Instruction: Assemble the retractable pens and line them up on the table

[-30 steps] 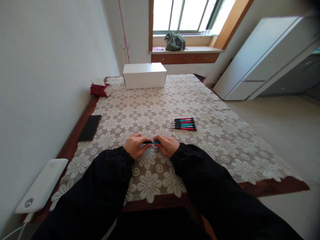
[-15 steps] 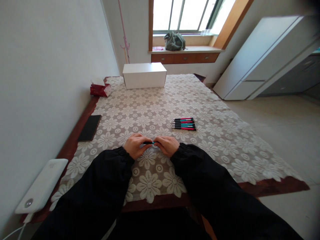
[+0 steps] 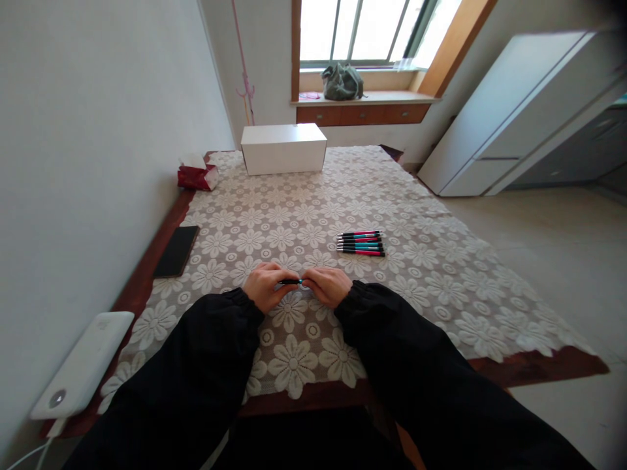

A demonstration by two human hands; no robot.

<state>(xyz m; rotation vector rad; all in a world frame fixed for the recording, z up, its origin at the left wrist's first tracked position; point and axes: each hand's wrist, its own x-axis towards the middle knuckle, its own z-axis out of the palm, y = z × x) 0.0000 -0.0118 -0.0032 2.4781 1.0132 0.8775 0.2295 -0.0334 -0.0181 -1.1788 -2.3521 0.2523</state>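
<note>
While gripped, pen [image 3: 292, 281] crosswise (left-right).

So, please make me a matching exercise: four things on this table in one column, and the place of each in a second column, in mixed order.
Things:
1. pen
2. row of pens
3. white box
4. black phone

Places:
a. at the far end of the table, below the window
b. near the table's left edge
c. held between the left hand and the right hand
d. on the lace cloth, beyond the right hand

Pairs: 1-c, 2-d, 3-a, 4-b
</note>
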